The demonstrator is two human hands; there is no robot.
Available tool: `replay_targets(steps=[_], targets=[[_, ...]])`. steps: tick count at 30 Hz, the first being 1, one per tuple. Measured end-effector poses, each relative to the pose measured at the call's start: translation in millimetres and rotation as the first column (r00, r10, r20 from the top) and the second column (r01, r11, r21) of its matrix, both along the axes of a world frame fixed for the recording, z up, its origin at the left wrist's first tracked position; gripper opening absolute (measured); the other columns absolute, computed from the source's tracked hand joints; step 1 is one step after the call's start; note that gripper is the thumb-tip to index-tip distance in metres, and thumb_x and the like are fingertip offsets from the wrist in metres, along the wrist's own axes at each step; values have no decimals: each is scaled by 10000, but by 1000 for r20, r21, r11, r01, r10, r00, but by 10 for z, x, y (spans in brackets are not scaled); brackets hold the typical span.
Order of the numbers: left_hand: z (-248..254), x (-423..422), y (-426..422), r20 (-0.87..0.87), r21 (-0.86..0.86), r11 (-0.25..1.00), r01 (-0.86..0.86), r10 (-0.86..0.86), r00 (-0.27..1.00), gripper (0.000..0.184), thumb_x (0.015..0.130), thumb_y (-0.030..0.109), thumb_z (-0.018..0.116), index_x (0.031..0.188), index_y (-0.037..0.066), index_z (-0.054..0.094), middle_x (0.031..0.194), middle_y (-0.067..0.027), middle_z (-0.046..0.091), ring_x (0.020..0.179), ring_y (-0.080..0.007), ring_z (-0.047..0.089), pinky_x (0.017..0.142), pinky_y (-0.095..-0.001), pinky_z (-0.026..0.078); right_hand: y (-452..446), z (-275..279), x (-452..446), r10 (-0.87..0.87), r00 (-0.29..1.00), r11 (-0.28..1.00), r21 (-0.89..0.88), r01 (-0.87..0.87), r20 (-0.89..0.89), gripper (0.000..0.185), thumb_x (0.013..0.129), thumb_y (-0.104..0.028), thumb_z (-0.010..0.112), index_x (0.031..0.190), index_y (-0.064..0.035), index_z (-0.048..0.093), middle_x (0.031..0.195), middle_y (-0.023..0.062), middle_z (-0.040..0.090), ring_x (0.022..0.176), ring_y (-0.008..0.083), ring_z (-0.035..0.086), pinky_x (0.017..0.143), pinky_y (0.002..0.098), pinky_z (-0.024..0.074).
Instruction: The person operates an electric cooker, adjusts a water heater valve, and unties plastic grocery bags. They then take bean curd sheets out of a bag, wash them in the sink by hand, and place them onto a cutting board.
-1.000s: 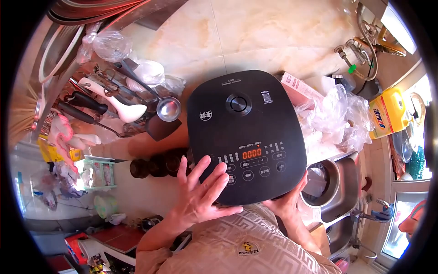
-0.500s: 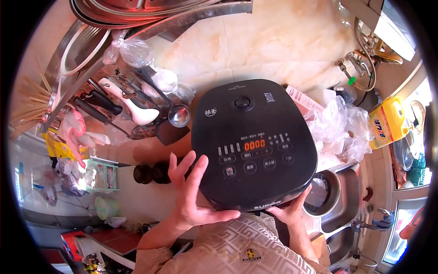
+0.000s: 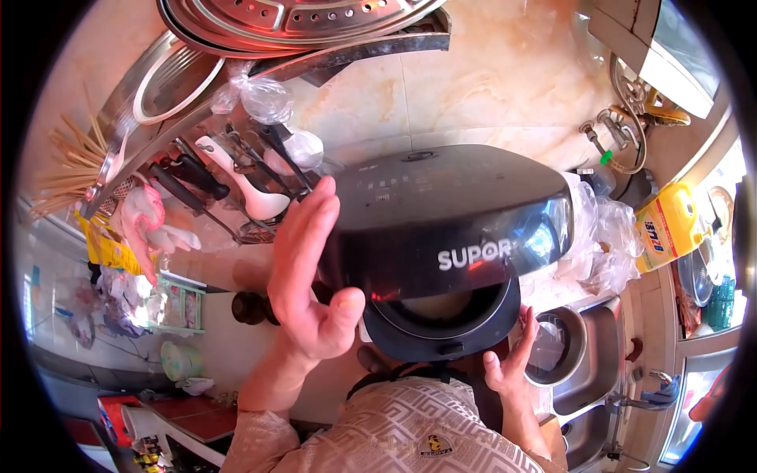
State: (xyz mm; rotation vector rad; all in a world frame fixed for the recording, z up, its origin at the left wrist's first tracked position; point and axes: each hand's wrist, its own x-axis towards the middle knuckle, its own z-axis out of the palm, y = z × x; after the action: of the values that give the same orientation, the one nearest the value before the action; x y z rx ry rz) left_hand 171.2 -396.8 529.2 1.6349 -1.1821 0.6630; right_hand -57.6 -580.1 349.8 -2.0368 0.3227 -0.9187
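Clearly, the rice cooker (image 3: 490, 329) stands between the dark jars (image 3: 249, 308) and the steel pot (image 3: 576, 340), its lid (image 3: 449, 189) tilted half up over the inner pot. The left hand (image 3: 303, 293) is spread wide at the lid's left edge — whether it presses there I cannot tell — and the right hand (image 3: 511, 364), thumb and fingers apart, is just beside the body, with nothing in its grasp. With neither hand visibly clasping it, the lid could swing up hard and jolt the cooker, or drop and nip the left thumb.
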Motion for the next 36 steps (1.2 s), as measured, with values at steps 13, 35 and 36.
replay_targets(steps=[13, 35, 36], targets=[[-1304, -616, 372, 162, 312, 950, -30, -22, 986, 618, 859, 447, 567, 1260, -20, 519, 1373, -188, 465, 1307, -395, 395, 1084, -636, 170, -55, 4, -4, -97, 995, 990, 106, 95, 9, 749, 950, -476, 350, 1405, 103, 214, 1237, 220, 407, 1154, 309, 428, 1006, 431, 311], [-1238, -543, 610, 105, 133, 980, -148, 135, 985, 622, 929, 345, 414, 1321, -136, 373, 1357, -309, 410, 1247, -470, 413, 1035, -558, 333, -672, 258, -99, -232, 968, 966, -95, 241, 101, 526, 895, -173, 495, 1342, 70, 362, 1142, 212, 527, 1046, 309, 542, 938, 410, 398], [-1253, -517, 590, 95, 131, 978, -163, 151, 984, 602, 934, 315, 408, 1330, -136, 362, 1353, -323, 404, 1244, -465, 410, 1038, -545, 326, -817, 442, -115, -298, 953, 949, -90, 303, 62, 500, 822, -32, 542, 1297, 56, 415, 1134, 205, 536, 976, 292, 580, 899, 381, 426]])
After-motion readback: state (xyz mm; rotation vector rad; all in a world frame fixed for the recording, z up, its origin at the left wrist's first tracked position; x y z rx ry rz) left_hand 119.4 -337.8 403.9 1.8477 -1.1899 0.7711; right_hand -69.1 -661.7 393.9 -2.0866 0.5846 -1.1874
